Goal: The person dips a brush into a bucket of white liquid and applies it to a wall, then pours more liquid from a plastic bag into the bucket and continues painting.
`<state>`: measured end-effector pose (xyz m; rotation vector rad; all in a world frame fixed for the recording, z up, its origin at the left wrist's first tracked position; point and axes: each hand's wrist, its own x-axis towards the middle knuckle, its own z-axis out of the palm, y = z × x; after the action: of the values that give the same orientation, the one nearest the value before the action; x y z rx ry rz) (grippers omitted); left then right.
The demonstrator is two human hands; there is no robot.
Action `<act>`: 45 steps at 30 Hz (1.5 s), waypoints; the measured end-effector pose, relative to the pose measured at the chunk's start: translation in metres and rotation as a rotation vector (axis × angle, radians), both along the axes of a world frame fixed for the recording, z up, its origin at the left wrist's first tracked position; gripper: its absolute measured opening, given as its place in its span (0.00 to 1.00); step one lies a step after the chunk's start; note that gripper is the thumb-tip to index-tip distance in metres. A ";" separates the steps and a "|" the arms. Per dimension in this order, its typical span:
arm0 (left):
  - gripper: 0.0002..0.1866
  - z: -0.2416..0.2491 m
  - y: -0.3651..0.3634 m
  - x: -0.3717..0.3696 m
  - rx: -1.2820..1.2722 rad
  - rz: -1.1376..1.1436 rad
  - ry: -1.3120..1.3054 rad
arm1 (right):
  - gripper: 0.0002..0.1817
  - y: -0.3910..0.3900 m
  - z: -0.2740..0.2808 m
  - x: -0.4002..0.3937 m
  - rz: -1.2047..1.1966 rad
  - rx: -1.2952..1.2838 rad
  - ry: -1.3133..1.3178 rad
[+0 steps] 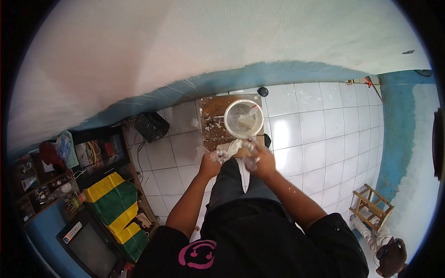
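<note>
My left hand (213, 162), its fingers smeared white, is closed on a crumpled white plastic bag (233, 147). To the right is my right hand (259, 160), with white-coated fingers spread apart and nothing visible between them. Both hands are above my legs, just this side of a low wooden bench (212, 105) spattered with white. On the bench stands a round white bucket (226, 121); inside it a clear, pale tool with a red tip (254, 107) leans against the wall.
Ahead, the wall (278, 37) is white above a blue band (241, 74). A black bag (152, 127) lies on the tiles left of the bench. A cluttered shelf with a television (90, 248) fills the left side. A wooden stool (373, 207) stands at the right.
</note>
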<state>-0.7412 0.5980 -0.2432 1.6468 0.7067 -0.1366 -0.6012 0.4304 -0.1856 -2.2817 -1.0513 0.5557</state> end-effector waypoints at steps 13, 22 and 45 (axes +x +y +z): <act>0.08 0.114 0.015 0.043 -0.079 0.121 -0.043 | 0.14 0.046 -0.035 -0.043 0.135 0.488 0.726; 0.12 0.084 0.030 0.098 -0.064 0.096 0.088 | 0.09 0.064 -0.032 -0.031 -0.437 0.541 1.361; 0.32 0.018 0.012 0.043 -0.255 0.061 -0.019 | 0.25 0.087 -0.054 0.020 -0.871 0.186 1.506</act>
<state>-0.6982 0.6100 -0.2248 1.3805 0.6939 -0.1605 -0.5814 0.5170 -0.2400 -1.2481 0.5646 1.2953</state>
